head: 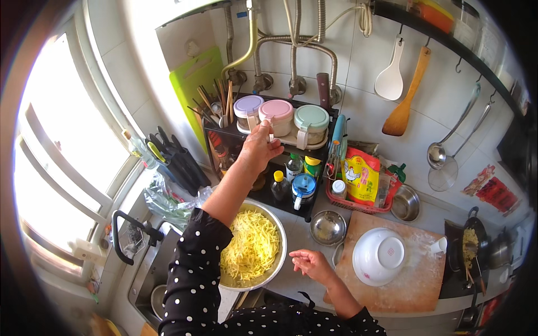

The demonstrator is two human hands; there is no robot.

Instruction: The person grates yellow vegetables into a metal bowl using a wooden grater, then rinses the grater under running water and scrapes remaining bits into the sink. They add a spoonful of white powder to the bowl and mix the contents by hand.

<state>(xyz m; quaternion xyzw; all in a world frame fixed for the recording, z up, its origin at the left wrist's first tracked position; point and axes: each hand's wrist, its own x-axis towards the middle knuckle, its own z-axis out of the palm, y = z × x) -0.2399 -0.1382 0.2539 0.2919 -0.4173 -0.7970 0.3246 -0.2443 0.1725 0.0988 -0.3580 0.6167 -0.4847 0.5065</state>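
Observation:
My left hand (pixel 257 147) reaches over the bowl to the pink-lidded seasoning jar (pixel 276 111). Its fingers are at the jar's pale handle; whether they grip it is hard to see. Lavender-lidded (pixel 248 106) and green-lidded jars (pixel 311 117) stand on either side, all with lids down. Below my left forearm, a large metal bowl (pixel 283 248) holds yellow shreds (pixel 252 245) with some whitish powder on top. To the right of this bowl, my right hand (pixel 311 263) hovers with loosely bent fingers and nothing in it.
A floured wooden board (pixel 420 290) bears an upturned white bowl (pixel 376 256). Behind it are a small steel bowl (pixel 328 227) and a red basket (pixel 357 206) of packets. The black rack (pixel 262 195) holds bottles. A knife block (pixel 180 164) and faucet (pixel 119 239) stand left; a pan (pixel 483 239) sits right.

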